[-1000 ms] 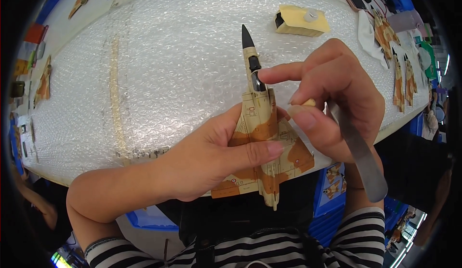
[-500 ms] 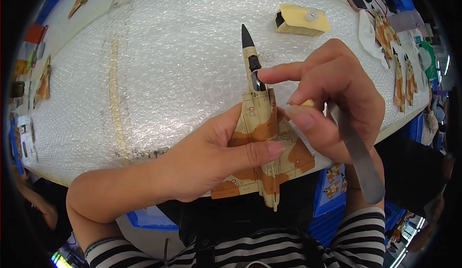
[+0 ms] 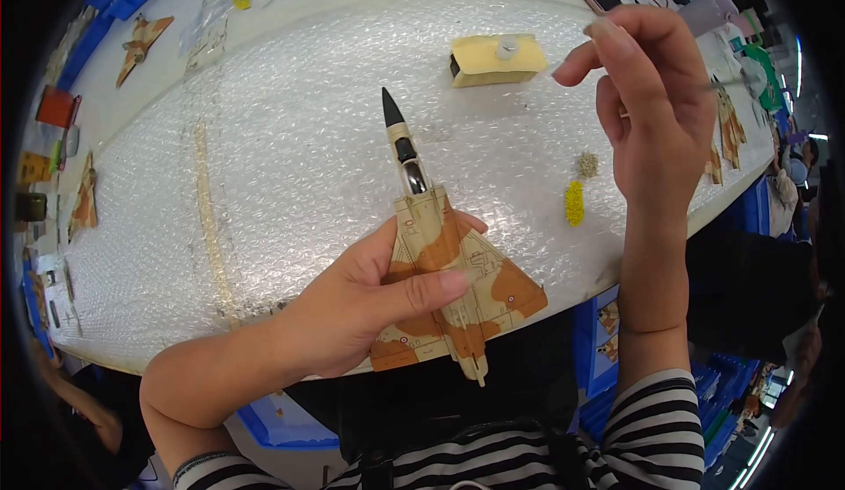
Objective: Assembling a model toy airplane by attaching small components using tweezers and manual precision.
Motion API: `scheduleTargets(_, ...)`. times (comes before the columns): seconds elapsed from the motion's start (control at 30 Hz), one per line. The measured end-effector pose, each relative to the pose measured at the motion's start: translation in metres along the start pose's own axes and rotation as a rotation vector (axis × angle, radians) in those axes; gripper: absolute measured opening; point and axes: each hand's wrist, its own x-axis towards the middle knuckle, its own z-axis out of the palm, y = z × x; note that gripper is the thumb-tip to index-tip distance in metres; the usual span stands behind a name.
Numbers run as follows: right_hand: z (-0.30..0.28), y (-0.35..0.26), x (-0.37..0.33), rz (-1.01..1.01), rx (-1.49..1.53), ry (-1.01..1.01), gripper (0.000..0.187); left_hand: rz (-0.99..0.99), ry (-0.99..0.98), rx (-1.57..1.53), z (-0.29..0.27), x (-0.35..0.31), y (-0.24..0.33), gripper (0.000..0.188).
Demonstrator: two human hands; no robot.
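Note:
My left hand (image 3: 378, 292) is closed around a model jet plane (image 3: 462, 252) in sand and brown camouflage, with its thumb across the top. The plane's black nose points away from me, and its tail overhangs the near table edge. My right hand (image 3: 656, 94) is raised at the right, apart from the plane, with its fingers curled. A thin grey edge of the flat metal tool (image 3: 727, 83) sticks out on the far side of that hand; most of the tool is hidden. Whether a small piece sits at the fingertips is unclear.
Bubble wrap (image 3: 290, 182) covers the table. A box with yellow paper (image 3: 497, 72) and a small clear cap stands beyond the plane. A yellow clump (image 3: 574, 202) and a beige clump (image 3: 587, 164) lie to the right. More model planes (image 3: 141, 46) lie around the sides.
My right hand has left the cockpit area and risen up and to the right. The plane, in my left hand, has shifted left and slightly toward me in the view, which has also moved.

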Motion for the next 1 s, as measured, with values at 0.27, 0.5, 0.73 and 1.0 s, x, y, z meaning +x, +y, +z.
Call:
scheduleTargets(0.27, -0.013, 0.030, 0.007, -0.019, -0.368, -0.015, 0.013, 0.074, 0.012, -0.005, 0.000, -0.001, -0.009, 0.040)
scheduleTargets(0.5, -0.023, 0.026, 0.002, 0.006, -0.496, -0.040, 0.016, 0.192, 0.142, 0.026, 0.021, -0.003, -0.013, 0.041)
scheduleTargets(0.73, -0.041, -0.009, -0.027, 0.213, -0.048, 0.069, 0.015, 0.355, 0.047, -0.151, 0.033, -0.008, -0.028, 0.040)
scheduleTargets(1.0, -0.077, -0.005, -0.074, 0.364, 0.272, 0.330, 0.028, 0.466, 0.063, -0.339, 0.037, 0.012, -0.047, 0.045)
